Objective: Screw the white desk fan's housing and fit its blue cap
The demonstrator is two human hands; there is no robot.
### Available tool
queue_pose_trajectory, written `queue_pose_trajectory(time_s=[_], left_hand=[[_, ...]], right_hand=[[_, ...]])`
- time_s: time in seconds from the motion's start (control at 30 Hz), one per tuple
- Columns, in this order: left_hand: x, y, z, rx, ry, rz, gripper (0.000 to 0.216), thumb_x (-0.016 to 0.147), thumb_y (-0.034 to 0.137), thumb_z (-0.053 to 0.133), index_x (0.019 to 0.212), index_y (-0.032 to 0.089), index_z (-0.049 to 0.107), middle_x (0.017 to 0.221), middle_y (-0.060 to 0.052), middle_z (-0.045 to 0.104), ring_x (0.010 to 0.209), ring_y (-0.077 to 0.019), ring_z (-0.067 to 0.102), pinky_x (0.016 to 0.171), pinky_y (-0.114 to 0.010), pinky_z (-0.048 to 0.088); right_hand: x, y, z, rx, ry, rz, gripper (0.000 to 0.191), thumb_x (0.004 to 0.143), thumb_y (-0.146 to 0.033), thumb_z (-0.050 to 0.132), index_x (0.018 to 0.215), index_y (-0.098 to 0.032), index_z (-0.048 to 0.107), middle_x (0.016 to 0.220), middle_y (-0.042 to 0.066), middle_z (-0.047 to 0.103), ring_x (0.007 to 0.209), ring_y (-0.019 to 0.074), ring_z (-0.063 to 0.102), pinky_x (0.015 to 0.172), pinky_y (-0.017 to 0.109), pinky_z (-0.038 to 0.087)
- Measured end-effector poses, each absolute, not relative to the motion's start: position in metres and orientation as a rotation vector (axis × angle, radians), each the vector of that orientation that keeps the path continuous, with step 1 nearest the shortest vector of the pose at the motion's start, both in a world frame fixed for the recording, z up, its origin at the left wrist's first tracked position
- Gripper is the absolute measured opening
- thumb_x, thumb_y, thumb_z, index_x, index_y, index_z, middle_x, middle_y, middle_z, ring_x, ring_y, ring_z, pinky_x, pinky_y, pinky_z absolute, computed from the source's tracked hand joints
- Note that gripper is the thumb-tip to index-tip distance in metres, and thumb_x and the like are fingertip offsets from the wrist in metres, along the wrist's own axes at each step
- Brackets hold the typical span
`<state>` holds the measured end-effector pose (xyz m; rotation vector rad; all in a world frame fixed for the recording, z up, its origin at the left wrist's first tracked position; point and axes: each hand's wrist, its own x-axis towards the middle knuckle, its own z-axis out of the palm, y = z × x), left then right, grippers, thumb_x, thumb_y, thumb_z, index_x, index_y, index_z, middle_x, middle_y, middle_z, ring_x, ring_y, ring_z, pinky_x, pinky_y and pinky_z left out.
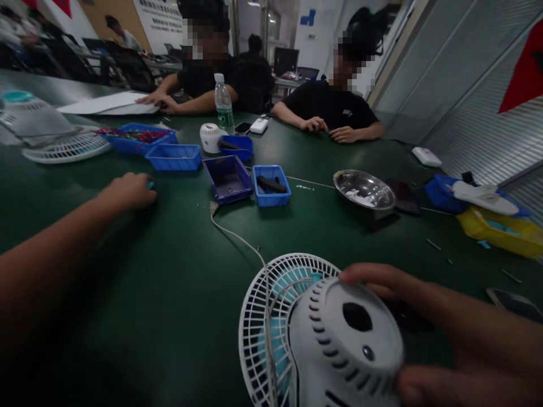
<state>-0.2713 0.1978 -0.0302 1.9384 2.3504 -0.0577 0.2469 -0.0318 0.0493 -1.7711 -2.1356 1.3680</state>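
Note:
A white electric fan (345,339) lies face down on the green table, its round white grille (254,316) under the motor housing and light blue blades showing through. My right hand (428,328) grips the rounded housing from the right, thumb and fingers on either side. A pale power cord (237,234) runs across the grille to a plug (213,208). Out to the left, my left hand (129,192) is closed just above the tabletop, with a small teal piece (150,185) at its fingertips. Most of that piece is hidden.
Blue bins (173,157), a purple bin (228,180) and a steel bowl (365,190) stand mid-table. Another fan (63,150) lies far left, a yellow bin (500,234) right. A bottle (224,104) stands before two seated people across the table.

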Motion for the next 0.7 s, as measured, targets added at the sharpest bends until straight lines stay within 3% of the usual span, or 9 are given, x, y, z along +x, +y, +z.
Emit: queue_pose_trajectory(time_s=[0.17,0.23,0.33,0.53,0.7], left_hand=[[-0.182,0.111,-0.027,2.267,1.742,-0.182,0.034,0.089,0.024,0.070,0.123,0.019,0.066,0.123,-0.008,0.067,0.103,-0.0230,0.070,0.094,-0.036,0.056],[-0.148,0.079,-0.023,2.352,1.557,-0.207,0.037,0.088,0.029,0.067,0.124,0.022,0.065,0.129,-0.009,0.065,0.101,-0.0233,0.071,0.090,-0.034,0.057],[-0.107,0.049,-0.017,2.462,1.348,-0.216,0.035,0.091,0.035,0.064,0.124,0.023,0.066,0.131,-0.009,0.065,0.109,-0.0236,0.070,0.096,-0.033,0.055],[-0.060,0.055,-0.020,2.614,1.370,-0.195,0.028,0.100,0.038,0.063,0.115,0.016,0.069,0.117,-0.012,0.070,0.104,-0.0262,0.068,0.090,-0.042,0.057],[-0.046,0.073,-0.033,2.692,1.366,-0.160,0.030,0.102,0.035,0.064,0.125,0.017,0.064,0.128,-0.011,0.065,0.111,-0.0248,0.066,0.095,-0.046,0.058]], right_hand=[[0.224,-0.038,0.073,-1.634,-2.204,1.430,0.085,0.085,-0.064,0.069,0.160,-0.042,0.034,0.157,0.005,0.056,0.139,0.0401,0.057,0.104,0.048,0.059],[0.220,-0.042,0.078,-1.598,-2.232,1.407,0.088,0.088,-0.064,0.067,0.162,-0.038,0.029,0.158,0.007,0.055,0.141,0.0397,0.055,0.107,0.049,0.057],[0.220,-0.048,0.081,-1.573,-2.271,1.394,0.090,0.089,-0.067,0.065,0.163,-0.036,0.025,0.155,0.009,0.057,0.138,0.0371,0.057,0.112,0.052,0.052],[0.220,-0.053,0.084,-1.513,-2.314,1.340,0.086,0.091,-0.066,0.063,0.163,-0.036,0.026,0.149,0.009,0.062,0.132,0.0345,0.062,0.108,0.050,0.053],[0.223,-0.051,0.082,-1.539,-2.317,1.340,0.089,0.089,-0.067,0.064,0.163,-0.034,0.027,0.149,0.010,0.063,0.129,0.0353,0.064,0.103,0.048,0.056]])
